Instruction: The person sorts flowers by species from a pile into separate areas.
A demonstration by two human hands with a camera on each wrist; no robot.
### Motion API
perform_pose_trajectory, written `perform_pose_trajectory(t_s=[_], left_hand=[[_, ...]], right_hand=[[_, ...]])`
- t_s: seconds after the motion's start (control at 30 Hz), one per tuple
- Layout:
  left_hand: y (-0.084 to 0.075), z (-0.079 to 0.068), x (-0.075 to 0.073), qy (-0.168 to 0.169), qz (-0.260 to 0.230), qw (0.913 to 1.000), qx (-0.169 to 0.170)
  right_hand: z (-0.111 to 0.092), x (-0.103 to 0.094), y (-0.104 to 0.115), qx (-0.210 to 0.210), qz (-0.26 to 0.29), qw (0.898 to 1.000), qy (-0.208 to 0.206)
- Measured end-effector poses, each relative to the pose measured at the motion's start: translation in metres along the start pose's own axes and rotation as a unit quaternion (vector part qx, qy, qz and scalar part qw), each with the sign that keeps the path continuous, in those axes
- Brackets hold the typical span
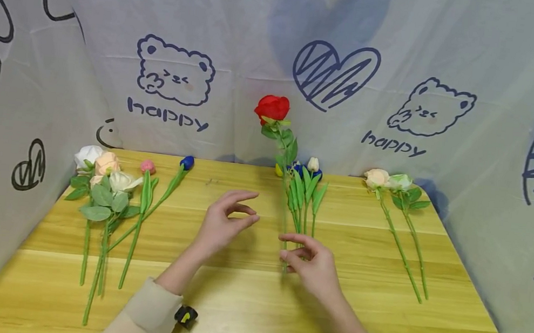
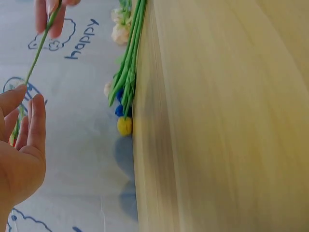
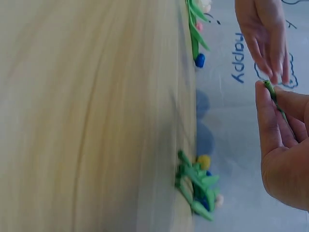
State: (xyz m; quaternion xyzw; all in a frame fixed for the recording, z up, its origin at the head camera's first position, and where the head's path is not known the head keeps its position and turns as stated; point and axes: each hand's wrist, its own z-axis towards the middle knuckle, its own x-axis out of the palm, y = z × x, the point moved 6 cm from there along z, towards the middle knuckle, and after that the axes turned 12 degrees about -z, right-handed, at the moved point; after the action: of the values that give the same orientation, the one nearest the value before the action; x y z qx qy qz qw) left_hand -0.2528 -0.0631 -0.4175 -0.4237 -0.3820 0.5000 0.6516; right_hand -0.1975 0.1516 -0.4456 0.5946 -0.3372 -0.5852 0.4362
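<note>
One red rose [image 1: 273, 106] is held off the tabletop [image 1: 233, 304], near its middle, with the stem [image 1: 285, 206] pinched close to its lower end between the thumb and fingers of the right hand [image 1: 313, 261]. The bloom points up and leans slightly left. The left hand [image 1: 224, 224] is apart from the stem, thumb and fingers spread and gently bent, nothing between them. Tulips [image 1: 299, 189] lie just beyond the right hand; more flowers [image 1: 101, 196] lie at the left.

The rose is probably light but top-heavy (it looks artificial to me), with a stem stiff enough to carry the bloom from one pinch, yet thin enough to roll between fingertips. The bare lower stem seems the best hold; just below the leaves [image 1: 287, 136] would suit a second, steadying grip. Petals likely crush easily, so squeezing there looks unwise.
</note>
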Motion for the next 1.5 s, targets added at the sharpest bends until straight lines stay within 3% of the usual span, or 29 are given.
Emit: perform_pose_trajectory(t_s=[0.33,0.6,0.7,0.9,1.07,1.33,1.5], left_hand=[[-0.004,-0.009,-0.054,-0.024,0.031,0.9992,-0.007],[-0.018,-0.021,-0.105,-0.041,0.099,0.9942,-0.013],[-0.024,-0.025,-0.126,-0.047,0.14,0.9888,-0.02],[-0.032,-0.037,-0.159,-0.037,0.24,0.9699,-0.02],[-0.031,-0.049,-0.178,-0.016,0.276,0.9605,-0.029],[-0.021,-0.061,-0.193,0.01,0.289,0.9555,-0.057],[-0.014,-0.064,-0.202,0.025,0.294,0.9527,-0.071]], right_hand=[[-0.003,-0.04,-0.016,0.039,-0.013,0.998,-0.036],[-0.008,-0.078,-0.033,0.032,-0.046,0.996,-0.068],[-0.011,-0.095,-0.042,0.036,-0.064,0.994,-0.079],[-0.019,-0.135,-0.061,0.06,-0.103,0.989,-0.093],[-0.026,-0.167,-0.079,0.074,-0.122,0.986,-0.084],[-0.033,-0.212,-0.11,0.097,-0.173,0.976,-0.085],[-0.035,-0.234,-0.124,0.089,-0.172,0.978,-0.075]])
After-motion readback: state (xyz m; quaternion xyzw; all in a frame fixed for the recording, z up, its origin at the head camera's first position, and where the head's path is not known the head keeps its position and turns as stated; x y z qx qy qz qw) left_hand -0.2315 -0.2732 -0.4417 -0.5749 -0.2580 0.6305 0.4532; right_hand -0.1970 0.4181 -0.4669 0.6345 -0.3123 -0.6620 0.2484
